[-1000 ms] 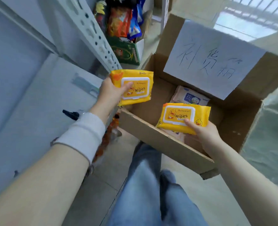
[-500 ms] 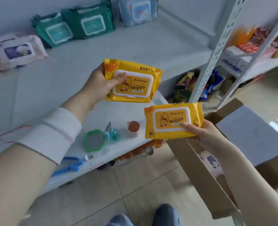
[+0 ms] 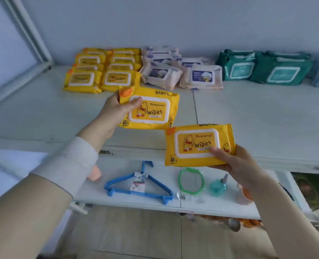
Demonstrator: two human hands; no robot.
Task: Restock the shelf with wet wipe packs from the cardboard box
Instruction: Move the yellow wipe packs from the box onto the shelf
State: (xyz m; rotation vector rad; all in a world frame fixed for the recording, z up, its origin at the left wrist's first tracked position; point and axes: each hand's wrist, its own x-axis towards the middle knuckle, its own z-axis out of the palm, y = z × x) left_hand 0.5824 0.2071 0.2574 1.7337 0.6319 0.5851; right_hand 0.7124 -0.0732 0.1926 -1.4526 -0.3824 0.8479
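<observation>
Holding one yellow wipes pack [image 3: 149, 108] in the left hand [image 3: 111, 114] and another [image 3: 199, 144] in the right hand [image 3: 237, 162] above the shelf [image 3: 257, 116], each grip pinches an edge; packs look soft, light, slick-filmed, probably best supported underneath.

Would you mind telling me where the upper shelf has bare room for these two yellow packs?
The upper shelf is bare along its front, before the yellow stacks, pink packs and green packs. Its left rear corner beside the yellow stacks is free too. The back row is crowded edge to edge.
</observation>
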